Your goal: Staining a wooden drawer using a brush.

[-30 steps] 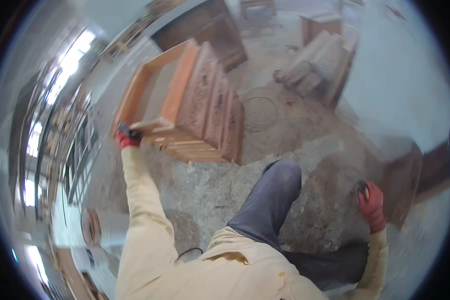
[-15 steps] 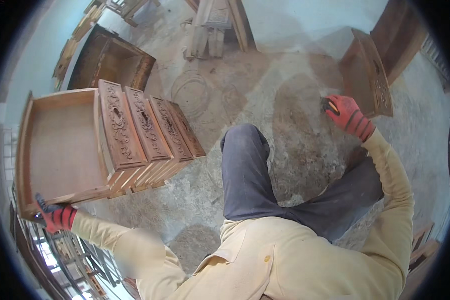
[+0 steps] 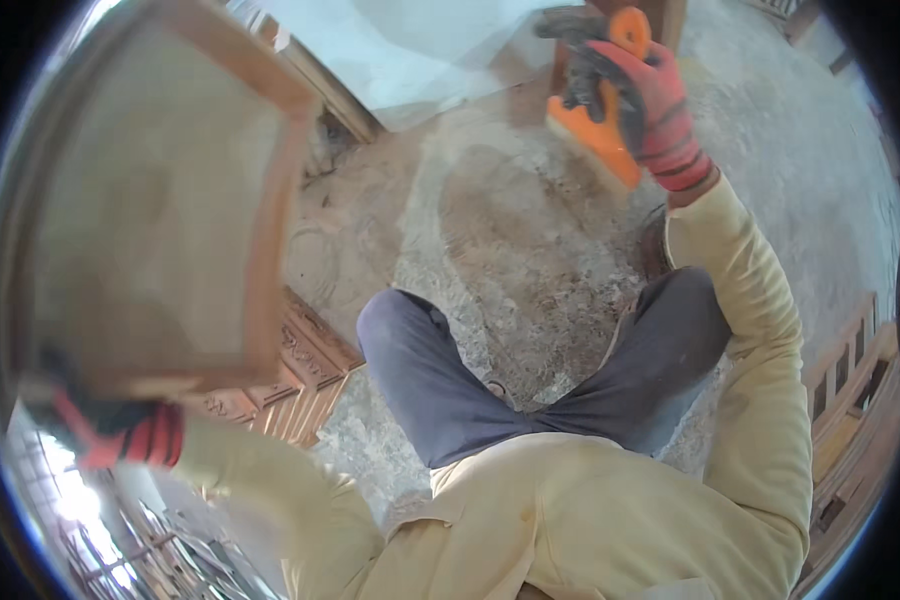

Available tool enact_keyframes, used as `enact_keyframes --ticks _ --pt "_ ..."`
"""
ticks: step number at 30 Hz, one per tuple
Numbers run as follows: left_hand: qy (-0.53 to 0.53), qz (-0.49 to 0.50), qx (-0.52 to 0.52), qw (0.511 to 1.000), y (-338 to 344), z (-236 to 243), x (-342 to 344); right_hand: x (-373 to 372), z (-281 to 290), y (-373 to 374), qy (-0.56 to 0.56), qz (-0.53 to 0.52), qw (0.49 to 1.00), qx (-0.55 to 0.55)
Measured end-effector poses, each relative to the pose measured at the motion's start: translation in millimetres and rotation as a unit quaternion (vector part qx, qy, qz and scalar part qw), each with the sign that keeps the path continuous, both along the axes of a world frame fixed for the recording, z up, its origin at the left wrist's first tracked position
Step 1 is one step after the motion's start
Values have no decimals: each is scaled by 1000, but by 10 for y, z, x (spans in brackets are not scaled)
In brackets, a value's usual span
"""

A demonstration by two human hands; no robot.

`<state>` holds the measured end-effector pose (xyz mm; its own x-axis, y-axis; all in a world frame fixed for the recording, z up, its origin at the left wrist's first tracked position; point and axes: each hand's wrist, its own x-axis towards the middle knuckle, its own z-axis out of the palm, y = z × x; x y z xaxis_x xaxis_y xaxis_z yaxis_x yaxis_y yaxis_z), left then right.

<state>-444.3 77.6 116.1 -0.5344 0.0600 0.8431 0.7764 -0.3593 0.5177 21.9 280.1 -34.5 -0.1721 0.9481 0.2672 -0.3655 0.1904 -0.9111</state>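
My left hand (image 3: 120, 432), in a red-and-black glove, grips a wooden drawer (image 3: 160, 220) by its near corner, holding it raised at the left with the inside facing me. Partly hidden beneath it is a stack of carved drawer fronts (image 3: 305, 355). My right hand (image 3: 650, 115), also gloved, is wrapped round an orange tool (image 3: 607, 152) with a pale underside, high at the upper right; its exact kind is hard to make out. The drawer and left hand are blurred by motion.
A pale wall (image 3: 430, 55) runs along the back, with wooden boards (image 3: 330, 95) beside it and a wooden piece (image 3: 670, 30) behind my right hand. Slatted wooden frames (image 3: 845, 400) lie at the right. My bent legs rest over the dusty concrete floor (image 3: 480, 190).
My left hand has lifted the top drawer off the stack and tilted it up. My right hand has risen with the orange tool, now more visible. My right leg has drawn inward.
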Motion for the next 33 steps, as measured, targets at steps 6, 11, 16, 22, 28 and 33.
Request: enact_keyframes --ticks 6,11,16,22,28,33 --pt "193 91 -167 963 1181 -1560 1020 -571 282 -308 -233 14 964 -129" --pt "100 -24 -224 969 1536 -2447 1649 -917 -260 103 -174 122 957 -198" --pt "145 4 -253 956 1620 -3006 1876 -961 -480 507 -145 110 940 -290" --pt "80 -81 -280 953 1484 -3067 2215 -924 -803 648 -168 62 936 -303" --pt "95 -52 -281 953 1212 -3218 2341 -800 -1170 647 -286 125 939 -146" --pt "-46 -148 -308 938 633 -3333 2352 -651 -1311 411 -308 150 933 -114"
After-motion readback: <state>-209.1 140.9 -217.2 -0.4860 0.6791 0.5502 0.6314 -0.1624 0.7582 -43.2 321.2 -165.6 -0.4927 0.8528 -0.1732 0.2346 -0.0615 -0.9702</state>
